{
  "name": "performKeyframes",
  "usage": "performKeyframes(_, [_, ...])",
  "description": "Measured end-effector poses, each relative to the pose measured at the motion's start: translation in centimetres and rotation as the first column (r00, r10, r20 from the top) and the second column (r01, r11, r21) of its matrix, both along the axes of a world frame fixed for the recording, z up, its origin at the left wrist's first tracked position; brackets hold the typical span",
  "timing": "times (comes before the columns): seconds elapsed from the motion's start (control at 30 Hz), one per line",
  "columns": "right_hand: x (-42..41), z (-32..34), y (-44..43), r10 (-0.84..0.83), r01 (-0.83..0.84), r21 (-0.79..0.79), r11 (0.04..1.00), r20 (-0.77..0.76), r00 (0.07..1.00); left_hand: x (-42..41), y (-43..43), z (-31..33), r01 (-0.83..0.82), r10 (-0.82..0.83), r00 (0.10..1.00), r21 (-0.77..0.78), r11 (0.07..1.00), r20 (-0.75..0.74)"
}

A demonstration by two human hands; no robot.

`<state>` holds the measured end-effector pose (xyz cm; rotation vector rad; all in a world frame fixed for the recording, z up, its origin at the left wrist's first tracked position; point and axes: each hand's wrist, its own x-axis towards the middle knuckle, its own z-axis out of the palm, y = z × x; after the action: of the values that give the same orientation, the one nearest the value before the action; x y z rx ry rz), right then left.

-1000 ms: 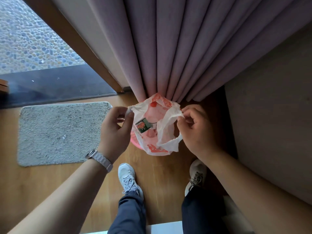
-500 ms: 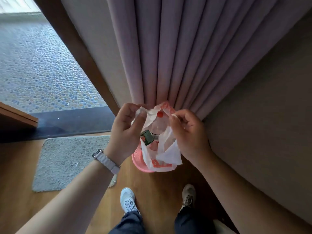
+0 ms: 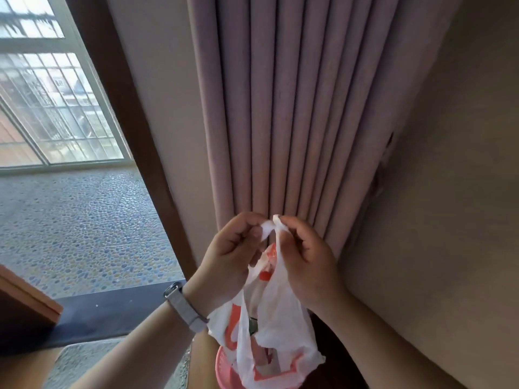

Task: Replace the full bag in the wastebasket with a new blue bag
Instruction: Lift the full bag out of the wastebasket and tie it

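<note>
Pinching its handles together, left hand [image 3: 233, 256] and right hand [image 3: 306, 265] have raised the full bag [image 3: 269, 327] above the pink wastebasket [image 3: 224, 372], lower centre; removal appears under way.

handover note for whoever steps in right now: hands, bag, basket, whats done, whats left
Left hand: pinches one handle of the full bag.
Right hand: pinches the other handle; the two handles meet between the hands, in front of the curtain.
Full white and orange plastic bag: hangs from both hands, with its lower end over the pink wastebasket. Whether it is fully clear of the basket cannot be told.
Done: handles gathered, bag drawn up.
Left: probably knot the handles, take the bag away, then line the wastebasket with a new blue bag. No blue bag is in view.
</note>
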<state>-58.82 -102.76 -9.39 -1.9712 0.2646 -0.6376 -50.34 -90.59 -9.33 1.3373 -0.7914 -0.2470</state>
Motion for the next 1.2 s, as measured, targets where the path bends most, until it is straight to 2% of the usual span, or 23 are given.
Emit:
performKeyframes(0.17, [-1.0, 4.4, 1.1, 0.173, -0.175, 0.036, 0.984, 0.061, 0.983, -0.7, 0.4, 3.4, 0.054, -0.054, 0.998, 0.002, 0.999, 0.044])
performKeyframes(0.33, [-1.4, 6.7, 2.0, 0.278, -0.287, 0.076, 0.955, 0.113, 0.954, -0.5, 1.7, 5.6, 0.066, -0.064, 0.996, 0.035, 0.997, -0.06])
performKeyframes(0.47, [-1.1, 6.8, 2.5, 0.294, -0.295, -0.003, 0.955, 0.107, 0.95, -0.3, 3.0, 6.6, 0.077, -0.069, 0.993, 0.075, 0.994, -0.094])
performKeyframes(0.63, [-0.5, 6.9, 3.0, 0.25, -0.245, -0.055, 0.968, 0.145, 0.957, -0.4, 3.9, 7.0, 0.063, -0.056, 0.984, 0.039, 0.997, -0.169])
performKeyframes(0.73, [0.1, 6.8, 3.4, 0.198, -0.191, -0.055, 0.98, 0.217, 0.956, -0.8, 3.7, 7.1, 0.03, -0.033, 0.989, -0.021, 0.999, -0.146])
performKeyframes(0.83, [1.1, 6.7, 3.6, 0.109, -0.124, 0.049, 0.991, 0.246, 0.963, -0.8, 3.6, 7.3, -0.024, 0.014, 0.991, -0.076, 0.997, -0.132])
performKeyframes(0.97, [2.0, 7.6, 3.1, -0.009, -0.068, 0.314, 0.947, 0.237, 0.971, -0.2, 4.3, 7.0, -0.039, 0.005, 0.975, -0.144, 0.989, -0.224])
performKeyframes(1.1, [3.0, 7.1, 2.3, -0.038, -0.037, 0.334, 0.942, 0.214, 0.976, 0.0, 5.0, 6.5, -0.054, 0.035, 0.978, -0.087, 0.995, -0.208])
performKeyframes(1.2, [3.5, 6.7, 2.1, -0.062, -0.005, 0.315, 0.949, 0.2, 0.978, 0.0, 5.3, 6.3, -0.018, 0.017, 0.995, -0.015, 1.0, -0.096])
